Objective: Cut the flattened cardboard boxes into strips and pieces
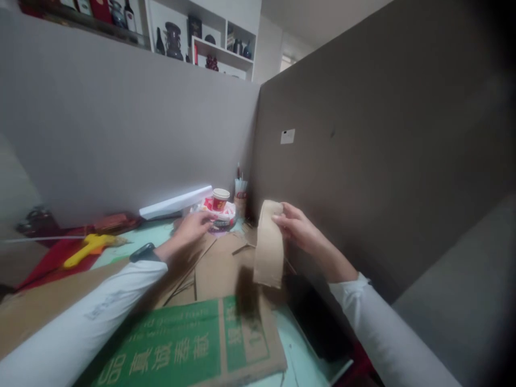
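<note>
Right hand [299, 230]: thumb and fingers closed on the upper right edge of a curved tan cardboard strip [269, 250], held upright above the brown cardboard pieces [217, 269]. Left hand [192, 228]: fingers loosely bent, near a red-and-white paper cup [220, 201]; whether it grips anything cannot be told. Below the strip lies a green-printed brown cardboard panel [193, 344]; to its right, a flat black rectangular object [318, 317]. Beyond the left wrist: a yellow plastic glue gun [86, 249].
</note>
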